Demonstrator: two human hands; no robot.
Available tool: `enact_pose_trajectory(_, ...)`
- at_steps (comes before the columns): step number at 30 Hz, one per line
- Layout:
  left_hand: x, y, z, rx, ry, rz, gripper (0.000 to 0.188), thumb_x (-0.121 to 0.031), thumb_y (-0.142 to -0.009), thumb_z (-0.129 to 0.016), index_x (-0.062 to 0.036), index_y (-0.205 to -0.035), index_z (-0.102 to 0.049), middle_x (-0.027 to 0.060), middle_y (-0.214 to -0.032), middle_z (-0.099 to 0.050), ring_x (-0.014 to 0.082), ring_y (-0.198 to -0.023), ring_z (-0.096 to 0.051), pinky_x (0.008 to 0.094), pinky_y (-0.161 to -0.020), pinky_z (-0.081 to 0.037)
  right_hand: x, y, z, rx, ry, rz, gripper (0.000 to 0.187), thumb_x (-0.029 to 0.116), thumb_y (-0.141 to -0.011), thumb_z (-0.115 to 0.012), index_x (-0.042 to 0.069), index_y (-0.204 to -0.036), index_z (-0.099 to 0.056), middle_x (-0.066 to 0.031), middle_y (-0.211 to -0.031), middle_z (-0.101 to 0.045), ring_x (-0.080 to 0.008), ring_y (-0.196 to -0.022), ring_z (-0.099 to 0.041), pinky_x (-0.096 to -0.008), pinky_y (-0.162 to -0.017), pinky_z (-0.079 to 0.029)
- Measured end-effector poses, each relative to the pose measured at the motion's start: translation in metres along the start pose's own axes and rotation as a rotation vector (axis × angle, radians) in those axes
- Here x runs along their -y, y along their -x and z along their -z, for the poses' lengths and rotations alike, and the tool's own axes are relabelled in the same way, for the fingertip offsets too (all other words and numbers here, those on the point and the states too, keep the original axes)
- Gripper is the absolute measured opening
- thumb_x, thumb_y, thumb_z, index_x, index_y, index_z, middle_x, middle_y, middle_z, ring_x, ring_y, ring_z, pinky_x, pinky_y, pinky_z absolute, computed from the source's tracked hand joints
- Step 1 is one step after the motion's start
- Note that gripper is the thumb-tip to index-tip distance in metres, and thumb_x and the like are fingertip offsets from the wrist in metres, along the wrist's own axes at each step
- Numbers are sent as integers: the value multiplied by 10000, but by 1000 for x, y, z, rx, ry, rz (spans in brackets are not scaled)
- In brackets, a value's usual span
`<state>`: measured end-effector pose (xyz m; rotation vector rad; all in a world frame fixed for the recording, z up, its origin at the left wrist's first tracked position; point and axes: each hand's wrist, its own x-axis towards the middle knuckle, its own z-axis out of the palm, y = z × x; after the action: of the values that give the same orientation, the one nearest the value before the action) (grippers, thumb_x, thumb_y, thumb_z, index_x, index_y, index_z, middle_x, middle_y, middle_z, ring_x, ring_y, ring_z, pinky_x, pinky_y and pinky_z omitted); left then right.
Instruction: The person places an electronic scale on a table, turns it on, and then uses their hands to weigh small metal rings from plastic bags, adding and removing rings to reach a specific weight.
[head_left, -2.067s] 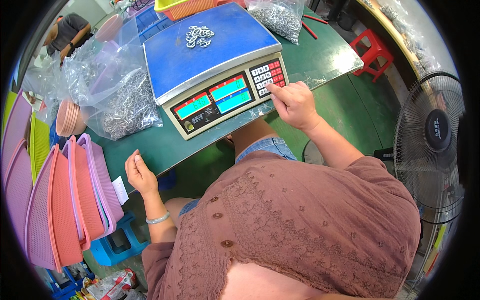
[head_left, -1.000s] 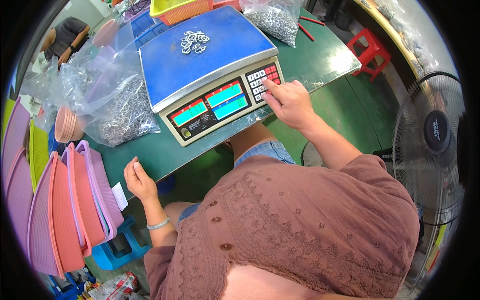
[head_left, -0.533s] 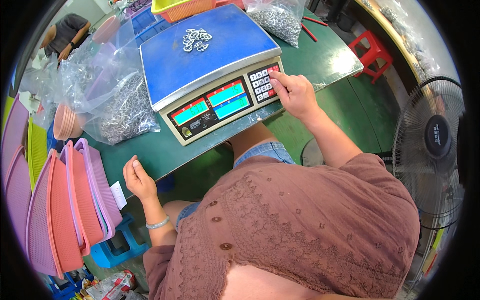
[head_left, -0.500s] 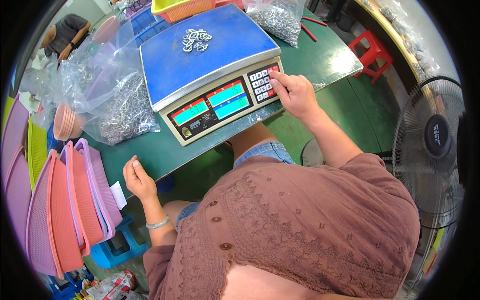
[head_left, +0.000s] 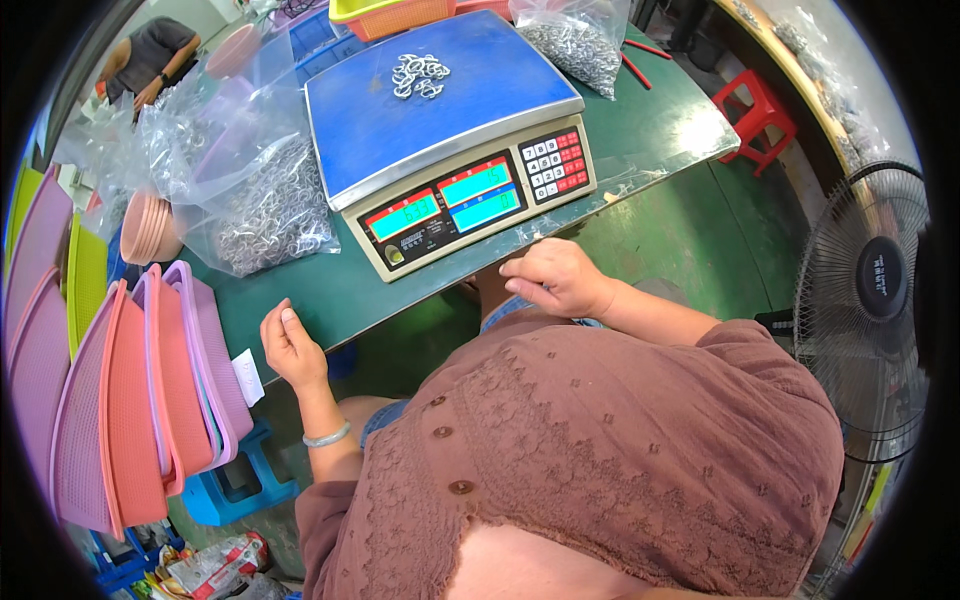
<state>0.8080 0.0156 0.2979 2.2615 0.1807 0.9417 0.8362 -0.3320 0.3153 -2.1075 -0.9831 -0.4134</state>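
A digital counting scale (head_left: 470, 200) with a blue pan (head_left: 420, 125) stands on the green table. On the pan lies a small pile of silvery metal hooks (head_left: 420, 76). My right hand (head_left: 560, 280) hovers just in front of the table edge, below the keypad (head_left: 554, 165); its fingers are curled in, and nothing shows in them. At the table's left front edge my left hand (head_left: 291, 345) is loosely closed, thumb up, with no object visible in it. A clear plastic bag of similar metal hooks (head_left: 275, 215) sits left of the scale.
Pink and purple plastic baskets (head_left: 135, 400) are stacked at the left, by a blue stool (head_left: 240, 480). Another bag of metal pieces (head_left: 578, 55) lies behind the scale. A red stool (head_left: 757, 120) and a standing fan (head_left: 870, 290) are at the right. Another person (head_left: 150, 60) is at the far left.
My right hand has left the keypad and drawn back toward me, its fingers curling in. My left hand stays near the table edge. The view has shifted slightly.
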Motion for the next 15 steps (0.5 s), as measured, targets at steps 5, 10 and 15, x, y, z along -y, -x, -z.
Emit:
enact_pose_trajectory(5,-1,1,0,-6,5,1,190,-104,-853,-464,27,-904,-592,124,-886,-573,219,-806,-550,295,-722,-440,-5,3,-17,70,-98,-64,104,178,-752,-592,74,-749,-592,-78,-633,-572,-256,-584,-560,-346,-525,-441)
enact_pose_trajectory(10,0,1,0,-2,20,-4,188,-99,-852,-464,31,-901,-591,127,-880,-573,221,-800,-550,294,-717,-441,-10,1,-23,88,-125,-137,118,191,-770,-582,76,-745,-591,-78,-637,-581,-260,-590,-572,-345,-520,-447)
enact_pose_trajectory(15,0,1,1,1,29,-10,181,-89,-848,-469,37,-899,-589,131,-878,-574,220,-799,-550,294,-714,-441,-9,-2,-24,97,-96,-179,152,210,-783,-574,79,-706,-579,-91,-601,-559,-270,-555,-556,-346,-501,-438)
